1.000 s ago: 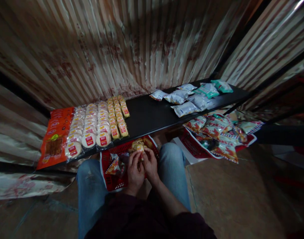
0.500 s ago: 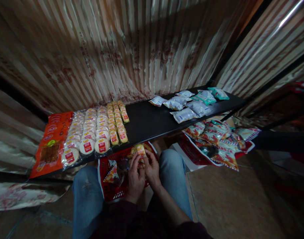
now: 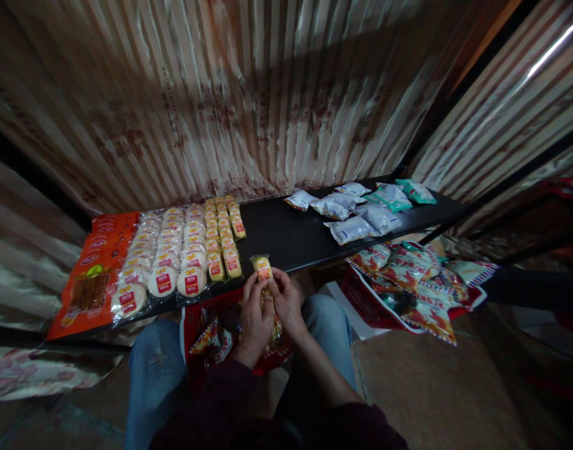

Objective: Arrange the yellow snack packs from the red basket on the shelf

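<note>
Two hands met over the lap of a seated person in blue jeans. The left hand (image 3: 254, 315) and the right hand (image 3: 286, 302) both pinched a strip of small yellow snack packets (image 3: 263, 267), whose top packet stood just above the fingertips at the front edge of the black shelf (image 3: 286, 234); the lower part of the strip trailed down between the palms toward the red basket (image 3: 195, 325) on the lap. Neither hand was released: each was closed on the strip, the thumbs on its near face.

On the shelf, just left of the held strip, lay rows of yellow packets (image 3: 223, 237), beside them rows of round cakes (image 3: 167, 259), and at the far left an orange packet (image 3: 92, 275) whose near end hung over the shelf edge. White pouches (image 3: 349, 215) and green pouches (image 3: 406, 190) lay well apart at the right end. A red-and-white bag of mixed snacks (image 3: 415, 281) sat on the floor below that end.

Judged risks: the strip was held only near its top, so its hanging tail could snag on the basket rim or on the shelf edge and tear at a seam. A wide sweep leftward could nudge the neat yellow rows out of line. The basket, balanced between the knees, could tip if the legs shifted. Dim light made packet seams hard to see.
</note>
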